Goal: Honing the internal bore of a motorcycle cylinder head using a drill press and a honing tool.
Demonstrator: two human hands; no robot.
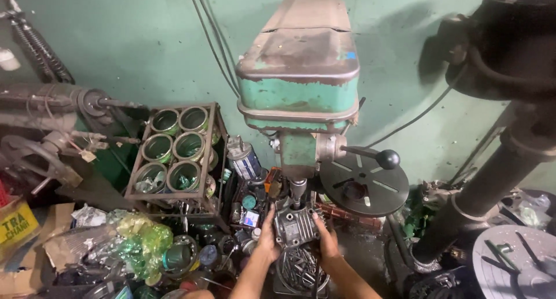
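A worn green drill press (298, 73) stands against the green wall, its chuck (297, 190) pointing down. Right under the chuck sits a grey cast metal part (294, 226). My left hand (267, 236) grips the part's left side and my right hand (325, 238) grips its right side, holding it steady on the press table. Below the part lies a round container holding several metal rods (300, 269). The press's feed lever with a black knob (387, 158) sticks out to the right.
A metal rack of open green cans (176, 151) stands at left, with crumpled plastic bags (142, 241), cans and clutter below. A round slotted table (365, 186) sits right of the chuck. A dark machine column (492, 183) and another round plate (515, 264) fill the right.
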